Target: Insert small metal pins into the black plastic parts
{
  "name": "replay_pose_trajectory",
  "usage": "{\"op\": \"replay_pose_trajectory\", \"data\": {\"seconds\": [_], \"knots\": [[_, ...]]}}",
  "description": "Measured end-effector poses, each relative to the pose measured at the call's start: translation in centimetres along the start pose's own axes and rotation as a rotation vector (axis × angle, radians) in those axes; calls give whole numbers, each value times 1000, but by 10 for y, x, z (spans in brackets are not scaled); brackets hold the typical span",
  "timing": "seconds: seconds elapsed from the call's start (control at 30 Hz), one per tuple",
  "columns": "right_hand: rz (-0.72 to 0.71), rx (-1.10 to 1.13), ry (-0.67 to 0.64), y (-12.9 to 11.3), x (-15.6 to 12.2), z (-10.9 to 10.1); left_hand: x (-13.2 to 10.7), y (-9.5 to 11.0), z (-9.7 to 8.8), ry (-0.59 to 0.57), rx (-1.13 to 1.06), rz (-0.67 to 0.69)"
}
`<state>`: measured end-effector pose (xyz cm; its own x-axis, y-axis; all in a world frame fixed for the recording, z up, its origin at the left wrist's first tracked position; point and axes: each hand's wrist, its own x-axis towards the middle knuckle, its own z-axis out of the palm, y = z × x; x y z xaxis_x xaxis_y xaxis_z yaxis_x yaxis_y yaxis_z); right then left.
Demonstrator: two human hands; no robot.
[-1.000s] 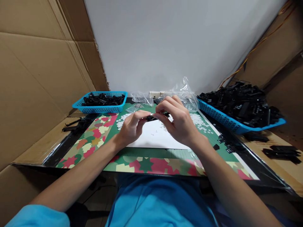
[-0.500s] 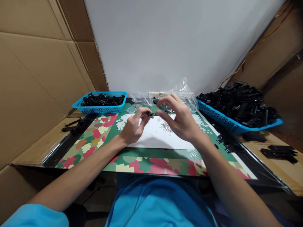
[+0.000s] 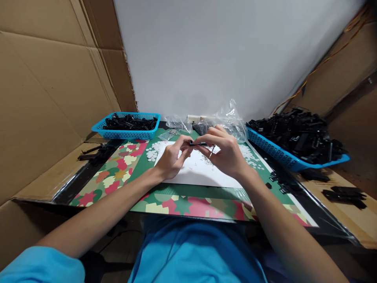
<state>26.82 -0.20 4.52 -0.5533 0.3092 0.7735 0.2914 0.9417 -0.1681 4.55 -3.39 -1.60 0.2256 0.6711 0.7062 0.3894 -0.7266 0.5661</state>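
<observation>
My left hand (image 3: 173, 159) pinches a small black plastic part (image 3: 193, 144) between thumb and fingertips, above the white sheet. From the other side my right hand (image 3: 225, 153) closes its fingertips on the part's right end, and the fingers cover much of it. A thin shiny metal piece (image 3: 211, 151) shows between the right thumb and fingers; its kind I cannot make out. Below the hands, tiny metal pieces (image 3: 208, 160) lie scattered on the white sheet (image 3: 194, 176). White discs (image 3: 152, 152) are spread at the sheet's left side, and more lie at its right.
A blue basket (image 3: 126, 135) of black parts stands at the back left. Another blue basket (image 3: 277, 148), heaped with black parts, is on the right. Clear plastic bags (image 3: 232, 122) lie along the wall. Loose black parts (image 3: 344, 196) rest on cardboard at the right edge.
My right hand's fingers have come down and closed on the black part; before, they were spread above it. The left hand and the part have shifted slightly right.
</observation>
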Motion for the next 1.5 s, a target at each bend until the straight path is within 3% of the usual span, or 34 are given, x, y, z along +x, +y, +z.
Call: {"op": "replay_pose_trajectory", "data": {"seconds": [0.27,0.57,0.83,1.3,1.5], "knots": [[-42,-55,40,0,0,1,-1,-2,0,13,16,13],[19,-52,37,-2,-1,1,1,1,-2,44,86,85],[-44,-56,38,-3,-2,2,0,2,-4,36,128,100],[-221,-300,-99,-4,-4,-6,-3,-1,-8,-21,134,107],[-176,-268,-121,-2,-6,-4,-2,-4,-9,-12,172,141]]}}
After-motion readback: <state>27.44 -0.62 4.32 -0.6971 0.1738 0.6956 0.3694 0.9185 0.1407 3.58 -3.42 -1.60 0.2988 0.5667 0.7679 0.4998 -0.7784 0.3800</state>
